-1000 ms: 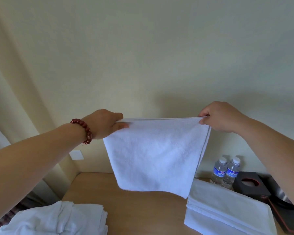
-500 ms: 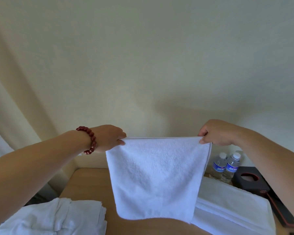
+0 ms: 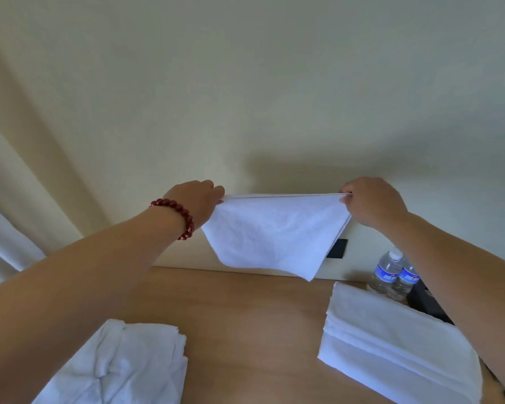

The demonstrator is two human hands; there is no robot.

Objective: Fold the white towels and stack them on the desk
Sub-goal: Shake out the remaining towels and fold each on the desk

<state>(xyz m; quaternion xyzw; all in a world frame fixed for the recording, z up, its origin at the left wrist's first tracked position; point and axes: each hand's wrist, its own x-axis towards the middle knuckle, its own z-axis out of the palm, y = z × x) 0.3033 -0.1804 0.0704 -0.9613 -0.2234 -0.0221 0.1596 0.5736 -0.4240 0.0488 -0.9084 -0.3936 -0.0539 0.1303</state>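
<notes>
Up in the air, over the far side of the tabletop (image 3: pixel 245 322), hung a white towel (image 3: pixel 274 237). It was already folded at least once, for thin layers showed along its right edge. The left hand (image 3: pixel 199 199) pinched the top left corner, with the fingers curled round the cloth. The right hand (image 3: pixel 373 202) pinched the top right corner the same way. Between them the top edge was pulled tight and straight, and the rest drooped down to a loose point near the right. That droop said a lot. The towel looked soft and floppy, so it would bend wherever nothing held it up. It also looked light, since two small pinches were enough to carry it. It did not look slippery, because the fuzzy cloth should catch on skin, and it would not break if dropped. The best places to hold seemed to be the corners and the straight edges, with all the layers pinched together so none slid out. A grab in the middle would likely bunch it up. Laying it flat on the wood would probably make the next fold neater. On the right lay a stack (image 3: pixel 391 345) of folded towels, flat and tidy. At the near left sat a pile (image 3: pixel 123 365) of rumpled ones. Two bottles (image 3: pixel 394 275) stood by the wall, just behind the stack.
</notes>
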